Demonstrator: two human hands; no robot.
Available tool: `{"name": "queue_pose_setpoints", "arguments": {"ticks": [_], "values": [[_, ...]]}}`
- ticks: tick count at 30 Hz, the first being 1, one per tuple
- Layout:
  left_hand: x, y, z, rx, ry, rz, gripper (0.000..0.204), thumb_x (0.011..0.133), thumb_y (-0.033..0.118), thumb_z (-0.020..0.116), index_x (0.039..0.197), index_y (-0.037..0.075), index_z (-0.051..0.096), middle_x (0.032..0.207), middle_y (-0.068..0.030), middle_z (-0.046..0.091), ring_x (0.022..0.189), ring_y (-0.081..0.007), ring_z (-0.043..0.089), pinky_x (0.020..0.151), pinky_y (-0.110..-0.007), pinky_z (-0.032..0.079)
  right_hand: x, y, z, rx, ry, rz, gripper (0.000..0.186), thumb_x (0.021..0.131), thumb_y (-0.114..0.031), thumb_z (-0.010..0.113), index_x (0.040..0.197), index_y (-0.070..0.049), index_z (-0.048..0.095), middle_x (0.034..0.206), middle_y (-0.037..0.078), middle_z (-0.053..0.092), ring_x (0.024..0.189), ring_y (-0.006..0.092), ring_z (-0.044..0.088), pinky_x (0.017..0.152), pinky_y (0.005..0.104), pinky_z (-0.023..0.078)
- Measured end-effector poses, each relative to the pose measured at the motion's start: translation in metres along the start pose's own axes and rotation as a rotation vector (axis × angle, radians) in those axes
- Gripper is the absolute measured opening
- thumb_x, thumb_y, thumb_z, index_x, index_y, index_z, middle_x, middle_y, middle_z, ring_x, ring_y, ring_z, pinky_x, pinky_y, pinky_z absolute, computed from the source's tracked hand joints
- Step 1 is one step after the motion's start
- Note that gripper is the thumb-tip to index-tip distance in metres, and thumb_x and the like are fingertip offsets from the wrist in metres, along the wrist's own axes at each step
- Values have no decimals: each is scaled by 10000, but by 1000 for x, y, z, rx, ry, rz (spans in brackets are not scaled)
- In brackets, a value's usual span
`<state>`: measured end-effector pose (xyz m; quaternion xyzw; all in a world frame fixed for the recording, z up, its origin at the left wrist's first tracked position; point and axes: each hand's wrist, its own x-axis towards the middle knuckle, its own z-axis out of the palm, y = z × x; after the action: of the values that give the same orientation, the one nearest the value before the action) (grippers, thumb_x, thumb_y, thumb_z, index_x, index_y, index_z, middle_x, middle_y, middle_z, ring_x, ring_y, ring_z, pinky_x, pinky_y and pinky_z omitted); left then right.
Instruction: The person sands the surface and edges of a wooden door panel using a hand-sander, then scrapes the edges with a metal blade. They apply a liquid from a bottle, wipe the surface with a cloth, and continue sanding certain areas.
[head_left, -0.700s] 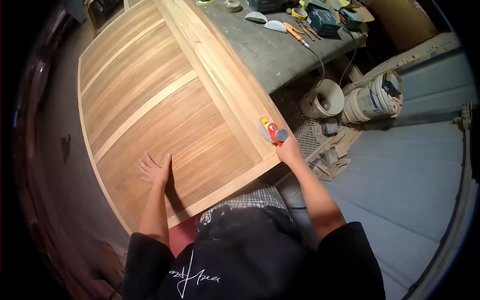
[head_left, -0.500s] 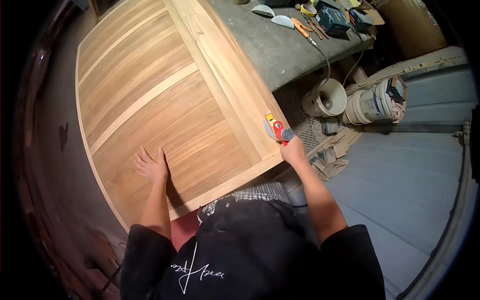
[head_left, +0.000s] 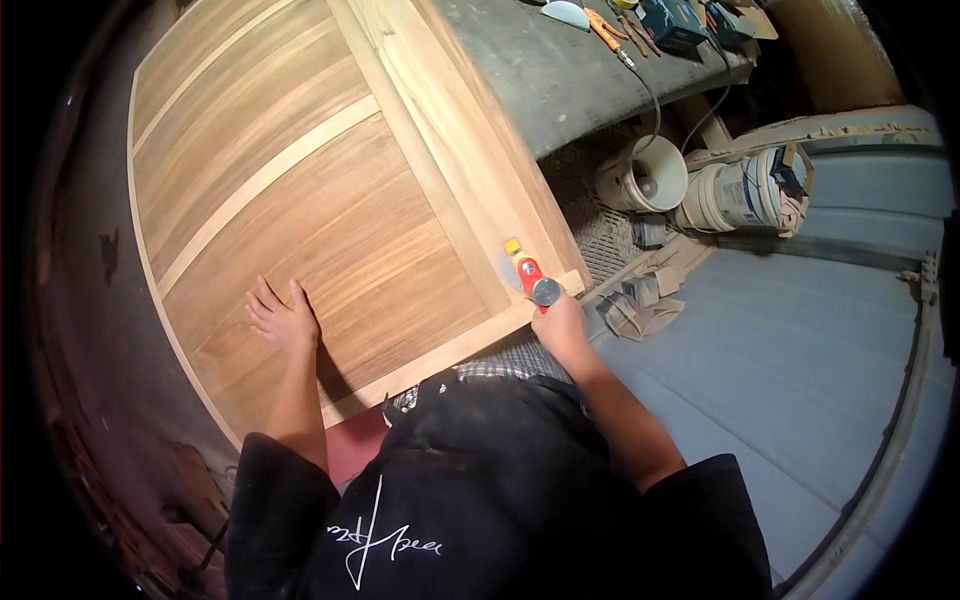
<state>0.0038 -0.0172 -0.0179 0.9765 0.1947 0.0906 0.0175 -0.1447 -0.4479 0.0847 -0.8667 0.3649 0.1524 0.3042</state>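
Observation:
A wooden panel door (head_left: 340, 290) with pale rails lies flat before me. My left hand (head_left: 283, 318) rests on its nearer panel, fingers spread, holding nothing. At the near right corner, my right hand (head_left: 560, 328) is wrapped round a small red and yellow disc sander (head_left: 531, 270) with a round silver part on top. The sander's pale disc sits against the long right-hand frame piece; my fist hides most of its handle.
Beyond the door is a grey workbench (head_left: 560, 90) bearing an orange-handled air blow gun (head_left: 605, 32), a pale half-round disc (head_left: 566, 13) and dark boxes (head_left: 672, 25). White buckets (head_left: 642, 175) stand on the right. Sanding scraps (head_left: 640, 310) lie beside the door's corner.
The sander in my right hand has moved left, inward from the door's right edge. My left hand stays spread on the panel. The whole view has shifted a little.

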Motion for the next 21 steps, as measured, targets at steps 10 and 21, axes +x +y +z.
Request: {"name": "queue_pose_setpoints", "arguments": {"ticks": [10,21], "values": [[1,-1,0,-19,1,3,723,1013,599,499,1623,265,304,1675,-174,256,1548,-387,208,1232,-644,118,17,9,-15,-34,42,8,277,883,-160,669,1121,-21,695,962,285,715,989,466,684,843,521,544],[0,-3,-2,-31,32,-6,674,1026,540,504,1610,248,337,1658,-171,301,1544,-383,230,1238,-610,152,0,7,15,18,26,-57,291,846,-110,666,1124,-23,686,1012,276,710,1022,458,678,873,505,542]]}}
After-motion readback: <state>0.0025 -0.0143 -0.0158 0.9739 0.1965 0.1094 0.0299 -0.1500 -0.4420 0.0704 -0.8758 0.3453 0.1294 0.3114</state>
